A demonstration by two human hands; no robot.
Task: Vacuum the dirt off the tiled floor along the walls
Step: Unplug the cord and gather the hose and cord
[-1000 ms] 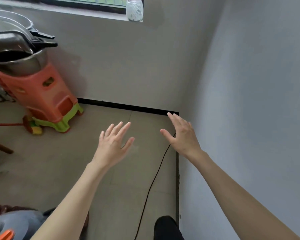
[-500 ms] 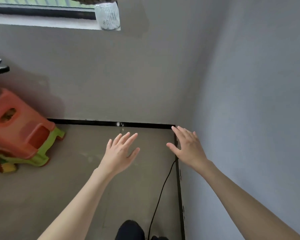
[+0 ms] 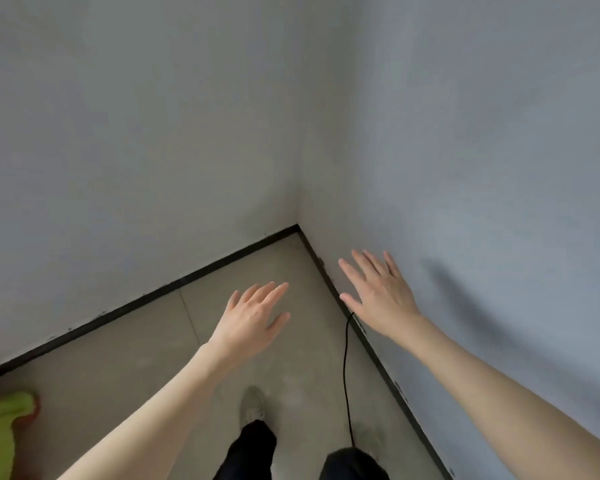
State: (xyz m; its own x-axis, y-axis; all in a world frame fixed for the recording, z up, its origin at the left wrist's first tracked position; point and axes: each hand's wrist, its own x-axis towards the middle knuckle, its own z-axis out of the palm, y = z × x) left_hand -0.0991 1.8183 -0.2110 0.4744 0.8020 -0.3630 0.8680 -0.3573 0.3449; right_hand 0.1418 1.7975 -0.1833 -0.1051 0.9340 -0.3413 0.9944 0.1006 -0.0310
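I face a room corner where the beige tiled floor [image 3: 146,368] meets two grey walls along a black skirting strip [image 3: 136,306]. My left hand [image 3: 253,317] is stretched out over the floor, fingers straight and spread, holding nothing. My right hand [image 3: 378,292] reaches forward close to the right wall, fingers straight, also empty. A thin black cord [image 3: 345,368] runs along the floor beside the right wall toward my feet. No vacuum is in view.
The green and orange edge of a plastic stool [image 3: 4,434] shows at the bottom left. My shoe [image 3: 252,405] and dark trouser legs [image 3: 253,448] stand on the floor below my hands. The right wall [image 3: 499,168] is close.
The view has swung right and toward the corner. The window sill, the pots and most of the stool have slid out of sight. Both hands stay outstretched and empty.
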